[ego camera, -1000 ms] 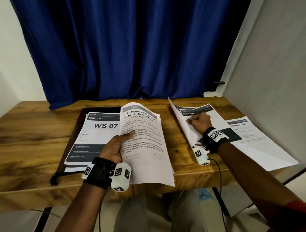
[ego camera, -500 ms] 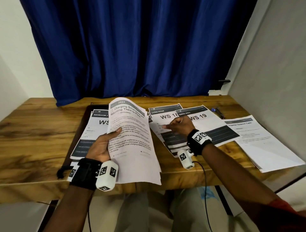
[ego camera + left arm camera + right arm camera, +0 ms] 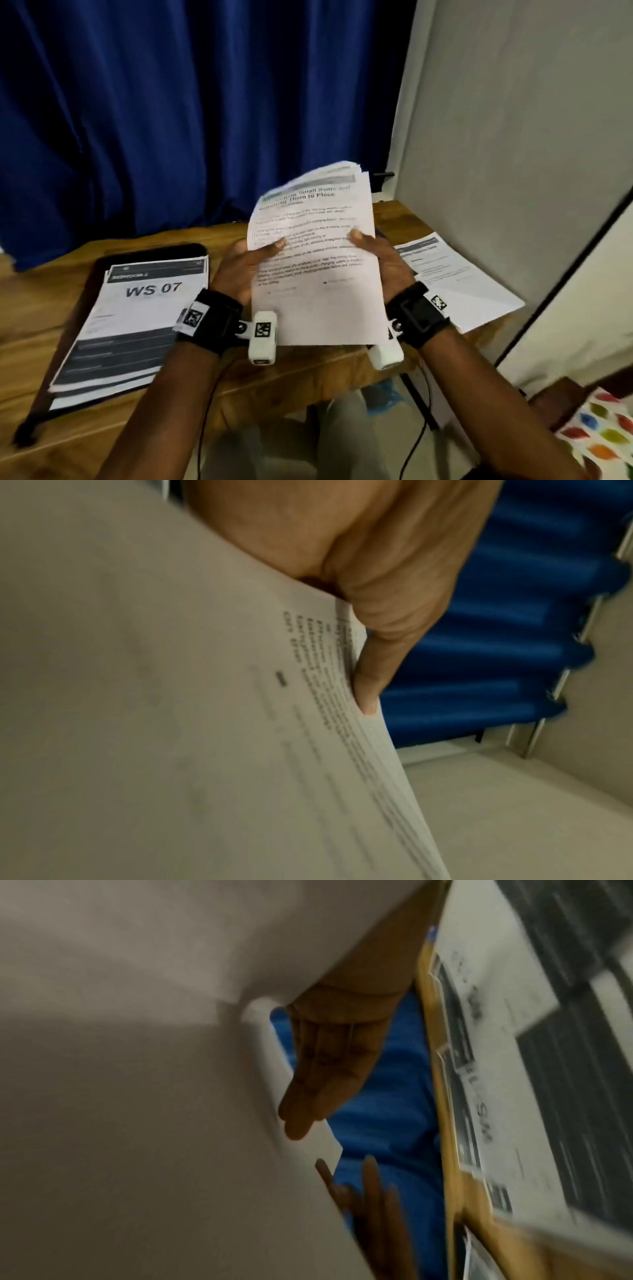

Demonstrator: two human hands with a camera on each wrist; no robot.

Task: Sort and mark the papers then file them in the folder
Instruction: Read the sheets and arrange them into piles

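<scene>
White printed sheets, a sheaf of papers (image 3: 315,260), are held upright above the near edge of the wooden table (image 3: 41,308), between both hands. Left edge is pinched by the left hand (image 3: 239,270), thumb laid across the printed face, fingers behind. Right edge is gripped by the right hand (image 3: 380,263), thumb on the front; in the right wrist view its fingers (image 3: 308,1085) lie straight against the back of the sheaf. In the left wrist view the thumb (image 3: 373,669) is pressed on the fanned sheet edges. Text on the top sheet is blurred, only partly legible.

A second stack, topped by the "WS 07" sheet (image 3: 137,318), lies flat on a dark folder (image 3: 85,308) at table left. Another printed sheet (image 3: 455,281) lies flat at the table's right end, beside the grey wall. Blue curtain (image 3: 188,102) hangs behind the table.
</scene>
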